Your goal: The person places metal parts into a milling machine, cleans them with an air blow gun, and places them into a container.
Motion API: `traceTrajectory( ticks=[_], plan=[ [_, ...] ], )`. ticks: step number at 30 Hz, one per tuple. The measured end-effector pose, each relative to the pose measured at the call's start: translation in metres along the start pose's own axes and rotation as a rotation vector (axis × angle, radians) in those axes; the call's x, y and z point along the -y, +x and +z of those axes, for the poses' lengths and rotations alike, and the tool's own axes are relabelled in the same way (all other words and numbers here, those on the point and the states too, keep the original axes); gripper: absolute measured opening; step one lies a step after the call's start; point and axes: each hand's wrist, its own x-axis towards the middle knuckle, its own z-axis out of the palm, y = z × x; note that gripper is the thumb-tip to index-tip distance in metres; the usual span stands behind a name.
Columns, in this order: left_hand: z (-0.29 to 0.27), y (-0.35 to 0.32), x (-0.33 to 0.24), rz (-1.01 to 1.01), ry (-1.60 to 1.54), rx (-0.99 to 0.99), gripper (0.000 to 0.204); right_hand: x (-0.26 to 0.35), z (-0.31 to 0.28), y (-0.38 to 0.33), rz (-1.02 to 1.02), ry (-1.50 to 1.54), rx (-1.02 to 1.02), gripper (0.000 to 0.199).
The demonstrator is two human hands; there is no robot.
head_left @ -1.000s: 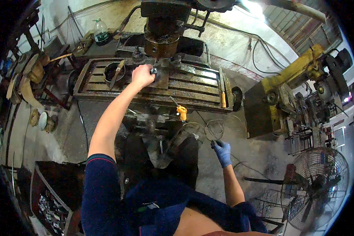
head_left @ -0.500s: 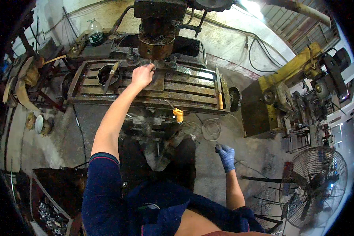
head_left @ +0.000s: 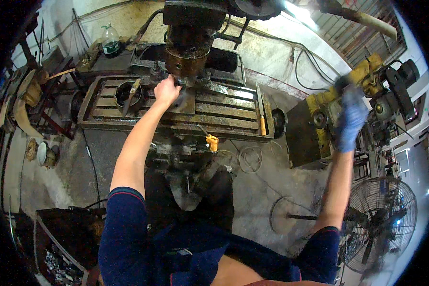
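Note:
My bare left hand (head_left: 167, 90) is closed just below the cylindrical spindle head (head_left: 188, 58) of a milling machine. Something dark and blurred lies against its fingers; I cannot make out what it holds. Under it stretches the slotted metal machine table (head_left: 226, 116). My right hand (head_left: 352, 121), in a blue glove with a dark front, is raised far to the right, in front of a yellow machine. Motion smears its fingers. A round black pan (head_left: 137, 98) with a brush (head_left: 134, 90) across it sits on the table, left of my left hand.
A yellow-handled tool (head_left: 212, 142) hangs at the table's front edge. A wooden-handled file (head_left: 262, 119) lies along its right end. A large caged fan (head_left: 379, 224) stands at lower right, a yellow machine (head_left: 314, 121) at right. A cable coil (head_left: 250, 158) lies on the floor.
My right hand has swung up and outward from low near my body to the far right. My left hand has shifted slightly left and turned, still below the spindle head.

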Motion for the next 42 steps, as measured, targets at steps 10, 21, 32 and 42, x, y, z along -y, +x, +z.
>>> traceTrajectory(
  ticks=[10,21,32,42],
  plan=[
    [0.005,0.005,0.005,-0.013,-0.026,-0.008,0.039,0.077,-0.023,0.106,-0.021,0.694,-0.370,0.043],
    [-0.005,0.004,-0.001,0.013,-0.073,0.078,0.037,0.058,0.026,-0.029,0.009,0.854,-0.186,0.040],
    [-0.025,-0.010,0.023,0.103,-0.401,0.208,0.037,0.075,0.043,-0.025,0.133,1.032,-0.371,0.030],
    [-0.122,-0.141,0.064,-0.036,-0.750,0.284,0.031,0.083,0.053,-0.036,0.209,1.141,-0.459,0.036]
  ],
)
